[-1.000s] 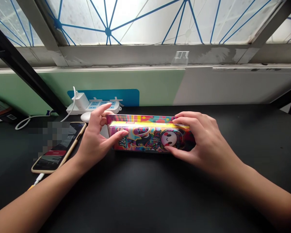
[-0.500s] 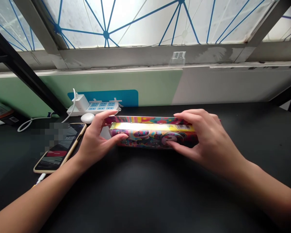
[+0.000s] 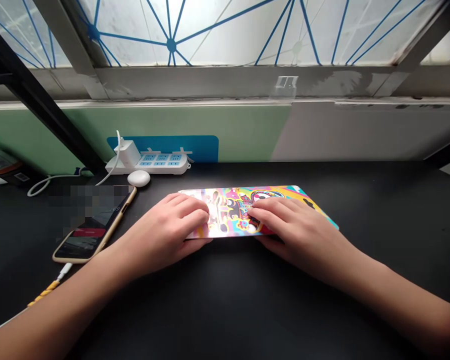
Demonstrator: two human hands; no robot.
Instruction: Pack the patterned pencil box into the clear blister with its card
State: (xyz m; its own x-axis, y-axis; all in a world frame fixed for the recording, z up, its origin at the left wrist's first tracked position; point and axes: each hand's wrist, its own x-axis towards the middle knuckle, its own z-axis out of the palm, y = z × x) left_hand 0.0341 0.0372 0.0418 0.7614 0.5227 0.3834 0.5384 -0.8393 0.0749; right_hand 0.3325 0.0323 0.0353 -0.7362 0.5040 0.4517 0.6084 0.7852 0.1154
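Note:
A colourful cartoon-printed box [image 3: 232,207] lies pressed flat on the black table [image 3: 225,300], straight in front of me. My left hand [image 3: 168,230] rests palm down on its left part, fingers stretched flat over the print. My right hand [image 3: 296,230] lies palm down on its right part, fingers flat and pointing left, thumb at the near edge. The fingertips of both hands almost meet at the middle of the box. Neither hand grips anything.
A phone [image 3: 93,227] in a gold case lies at the left with a cable plugged in. Behind it are a white power strip [image 3: 153,162] with a charger, a small white oval case [image 3: 138,178], and a green wall panel.
The box stood up on its long side between my hands; it has been folded down flat. Both hands moved from its ends onto its top, palms down.

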